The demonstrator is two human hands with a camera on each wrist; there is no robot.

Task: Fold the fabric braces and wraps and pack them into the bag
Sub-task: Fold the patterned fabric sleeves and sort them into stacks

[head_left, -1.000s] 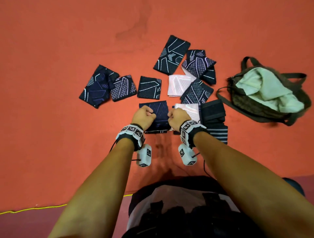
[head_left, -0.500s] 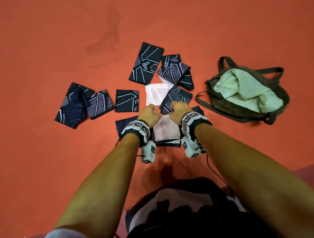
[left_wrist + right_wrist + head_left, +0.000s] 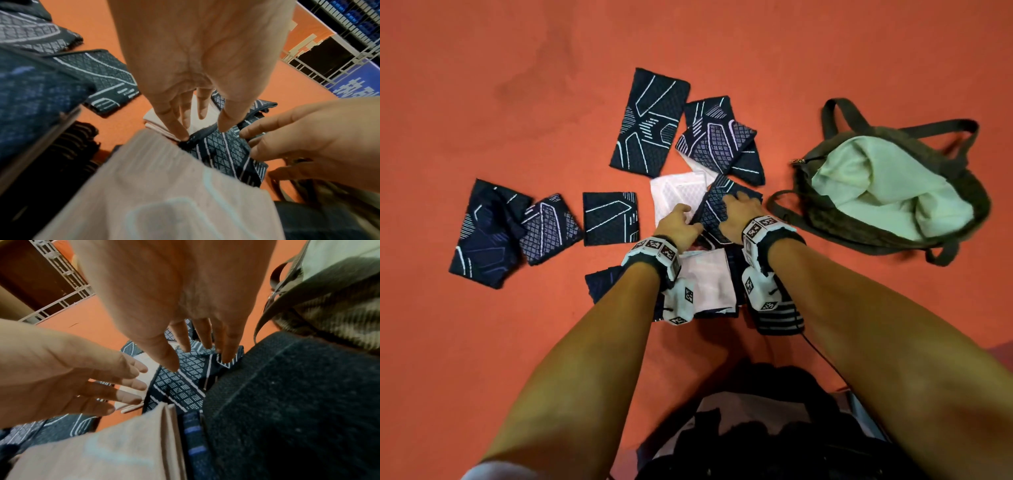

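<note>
Dark knit brace [image 3: 717, 214] with pale diamond grid and white lines lying flat on orange floor [image 3: 517, 342], directly under both hands; stretchy woven texture, bound edge visible in left wrist view. Left hand [image 3: 677, 224] released, fingers straight, tips touching the brace's near-left edge [image 3: 197, 138] where it overlaps a folded pale pink mesh wrap [image 3: 676, 195]. Right hand [image 3: 739, 214] released, fingers spread and extended, tips resting on the brace's patterned face [image 3: 180, 386]. Just behind the wrists: a second pale pink folded piece [image 3: 707, 281] atop a navy one, and a black ribbed strap with grey stripes [image 3: 779, 317] beside the right wrist. Well to the right of the right hand: olive-drab fabric bag [image 3: 887, 219], mouth open, pale green lining showing, webbing handles splayed. Left of the left hand: three dark folded braces with white line patterns. Beyond the fingertips: further dark patterned braces, rectangular, overlapping
</note>
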